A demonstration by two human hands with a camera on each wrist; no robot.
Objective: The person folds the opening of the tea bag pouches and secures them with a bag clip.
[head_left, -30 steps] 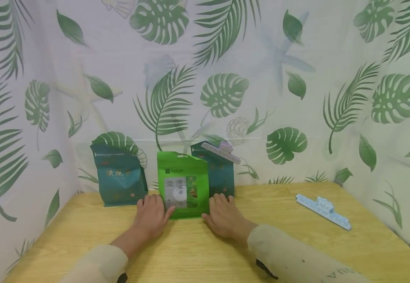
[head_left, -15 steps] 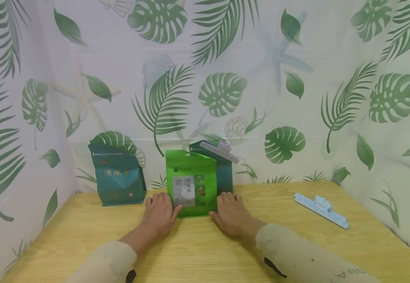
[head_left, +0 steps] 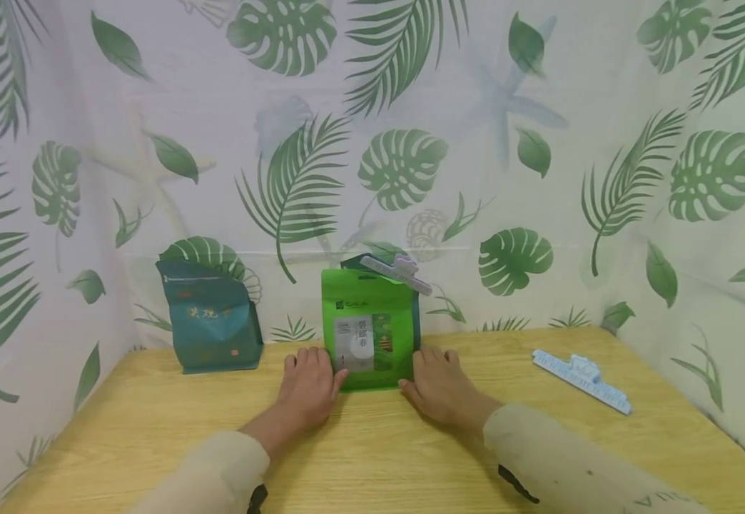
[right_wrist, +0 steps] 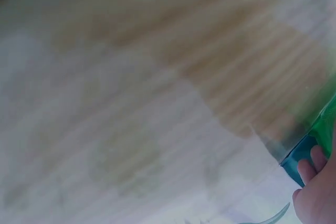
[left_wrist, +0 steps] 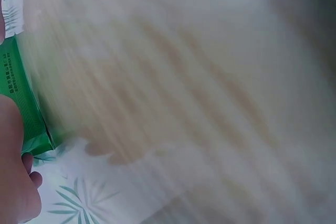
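Centrally, an upright bright green foil pouch (head_left: 370, 332) is flanked by the left hand (head_left: 311, 389) and right hand (head_left: 439, 389), fingers flat against its lower edges (palms on the light wooden table (head_left: 372, 457)). Directly behind stands a clipped teal bag (head_left: 415, 314); another teal bag (head_left: 208, 325) stands leftward, a pale blue sealing clip (head_left: 581, 371) lies rightward.

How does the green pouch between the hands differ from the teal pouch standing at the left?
The green pouch is bright green with a pale label panel; the teal pouch is dark teal with small light lettering. The green pouch has the left hand and right hand at its base; the teal pouch stands untouched. Both stand upright on the table.
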